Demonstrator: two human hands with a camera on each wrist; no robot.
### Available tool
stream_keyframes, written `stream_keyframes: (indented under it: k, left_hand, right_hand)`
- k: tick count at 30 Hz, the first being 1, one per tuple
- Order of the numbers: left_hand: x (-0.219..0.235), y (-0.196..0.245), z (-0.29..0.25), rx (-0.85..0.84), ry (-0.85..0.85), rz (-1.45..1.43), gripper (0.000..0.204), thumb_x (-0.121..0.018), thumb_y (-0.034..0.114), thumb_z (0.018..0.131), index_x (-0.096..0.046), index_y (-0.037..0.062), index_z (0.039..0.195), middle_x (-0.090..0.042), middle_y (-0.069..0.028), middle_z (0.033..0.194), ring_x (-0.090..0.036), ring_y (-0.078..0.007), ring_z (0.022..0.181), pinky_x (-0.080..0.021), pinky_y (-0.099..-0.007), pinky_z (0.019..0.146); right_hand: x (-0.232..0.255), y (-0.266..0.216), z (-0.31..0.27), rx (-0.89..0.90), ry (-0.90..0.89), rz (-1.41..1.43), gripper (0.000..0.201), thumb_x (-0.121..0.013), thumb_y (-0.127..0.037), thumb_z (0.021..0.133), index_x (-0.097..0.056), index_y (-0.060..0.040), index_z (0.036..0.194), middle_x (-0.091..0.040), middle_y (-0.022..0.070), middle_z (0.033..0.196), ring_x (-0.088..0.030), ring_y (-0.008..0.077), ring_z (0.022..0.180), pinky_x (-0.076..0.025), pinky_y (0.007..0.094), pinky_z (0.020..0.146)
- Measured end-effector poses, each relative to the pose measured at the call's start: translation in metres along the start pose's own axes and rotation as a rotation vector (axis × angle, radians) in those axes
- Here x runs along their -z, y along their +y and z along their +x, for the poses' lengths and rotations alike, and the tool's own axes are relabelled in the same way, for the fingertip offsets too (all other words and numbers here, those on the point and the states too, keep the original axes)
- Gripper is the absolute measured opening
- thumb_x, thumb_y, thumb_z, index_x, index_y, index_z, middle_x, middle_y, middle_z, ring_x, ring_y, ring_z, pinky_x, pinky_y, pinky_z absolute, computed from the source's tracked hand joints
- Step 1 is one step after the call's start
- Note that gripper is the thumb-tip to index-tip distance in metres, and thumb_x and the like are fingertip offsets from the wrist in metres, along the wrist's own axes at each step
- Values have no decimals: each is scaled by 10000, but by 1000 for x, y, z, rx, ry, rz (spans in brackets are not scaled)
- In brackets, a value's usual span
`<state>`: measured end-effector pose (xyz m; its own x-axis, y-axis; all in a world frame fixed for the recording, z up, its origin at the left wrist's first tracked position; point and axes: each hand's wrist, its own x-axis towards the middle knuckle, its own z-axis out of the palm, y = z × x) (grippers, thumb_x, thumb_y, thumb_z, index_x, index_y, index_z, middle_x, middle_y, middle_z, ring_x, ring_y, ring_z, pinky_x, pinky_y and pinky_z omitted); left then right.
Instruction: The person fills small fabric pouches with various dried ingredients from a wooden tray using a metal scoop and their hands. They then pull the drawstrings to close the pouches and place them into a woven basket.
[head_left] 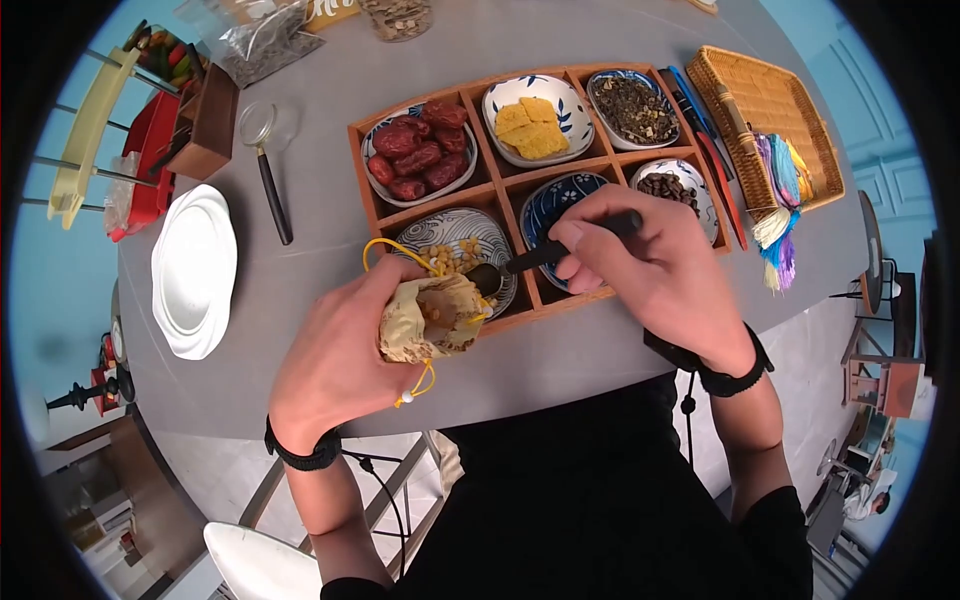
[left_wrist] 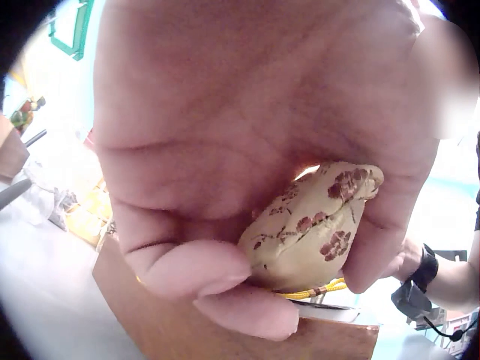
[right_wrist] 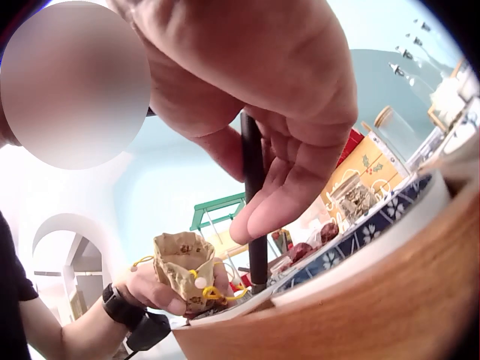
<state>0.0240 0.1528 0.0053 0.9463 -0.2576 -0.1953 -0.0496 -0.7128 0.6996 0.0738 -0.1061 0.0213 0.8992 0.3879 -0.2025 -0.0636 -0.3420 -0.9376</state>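
Observation:
My left hand [head_left: 345, 345] grips a small cream drawstring pouch [head_left: 425, 320] with yellow cords, its mouth open upward; brown flower prints show on the pouch [left_wrist: 315, 225] in the left wrist view. My right hand [head_left: 650, 265] holds a dark-handled spoon [right_wrist: 255, 180]. In the head view the spoon's bowl [head_left: 487, 279] is beside the pouch mouth, over a grey-patterned dish [head_left: 485, 232] of pale yellow-brown pieces. That dish sits in the front left compartment of a wooden tray [head_left: 362, 165]. Under my right hand is a dark blue patterned dish [head_left: 540, 205], its contents mostly hidden.
Other compartments hold dishes of red dates [head_left: 420, 155], yellow slices [head_left: 530, 128], dried leaves [head_left: 635, 108] and dark beans [head_left: 668, 187]. A wicker basket [head_left: 800, 130] with tassels stands right. At left are a white plate [head_left: 195, 270] and a magnifier-like tool [head_left: 270, 195].

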Motion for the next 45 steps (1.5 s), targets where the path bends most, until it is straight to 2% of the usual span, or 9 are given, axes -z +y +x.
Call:
stream_keyframes:
  k: [9,13,15,19,21,33,36,39,45]
  left_hand:
    - [1,-3,-2,2,-37,-90,490,-727,-21,645,-558,8,1105,-702,-148,988,-695,-305,902,-518,-327,813]
    - [-1,-20,-2,-25,-37,-238,477,-730,36,652,-546,21,1092,-691,-158,982,-675,-335,920,-519,-349,801]
    - [-5,-29,-5,-53,-24,-474,488,-726,-13,674,-534,20,1121,-686,-112,1111,-667,-204,966,-511,-318,855]
    - [-7,-25,-8,13,8,-711,522,-727,-58,704,-508,24,1172,-632,-101,1254,-611,-143,1043,-502,-304,892]
    - [-9,-37,-8,-188,23,-750,554,-734,-72,727,-483,36,1209,-612,-100,1249,-596,-140,1069,-498,-290,897]
    - [-7,-24,-13,148,197,-362,630,-817,4,664,-510,9,1214,-646,-121,1064,-640,-215,984,-509,-330,876]
    - [-10,-22,-10,129,174,-311,616,-810,-5,689,-496,9,1219,-647,-98,1056,-627,-184,973,-505,-316,868]
    - [-9,-20,-9,113,149,-326,590,-793,-30,712,-487,10,1214,-646,-59,1046,-606,-127,969,-497,-285,862]
    - [-12,-38,-20,38,199,-320,526,-744,-38,714,-514,16,1184,-634,-71,1093,-602,-130,980,-485,-274,863]
  right_hand:
    - [-17,20,2,-116,86,293,217,-576,-141,991,-641,65,1009,-708,141,784,-702,166,694,-573,262,660]
    - [-17,21,0,-140,150,356,227,-561,-145,994,-640,67,1005,-707,152,781,-707,179,688,-582,270,658]
    - [-14,25,-1,-131,166,406,223,-574,-145,983,-644,66,1003,-708,147,782,-701,167,683,-577,263,650]
    - [-9,32,-1,-114,203,507,226,-567,-142,979,-648,69,989,-709,152,791,-697,169,664,-578,261,639]
    - [-7,33,-1,-110,213,524,231,-565,-146,980,-646,70,987,-709,158,790,-698,176,660,-579,261,638]
    - [13,-17,-22,114,373,296,242,-497,-150,1004,-615,58,965,-690,151,714,-673,195,571,-556,266,544]
    - [-1,-35,-22,161,277,239,224,-493,-118,994,-606,74,974,-691,161,771,-694,204,629,-581,283,597]
    - [-7,-34,-15,458,12,-43,203,-500,-92,975,-593,85,1014,-678,201,909,-720,238,798,-600,315,711]
    - [8,-14,-13,283,233,203,191,-514,-55,977,-612,65,1088,-694,151,914,-704,190,804,-577,296,768]
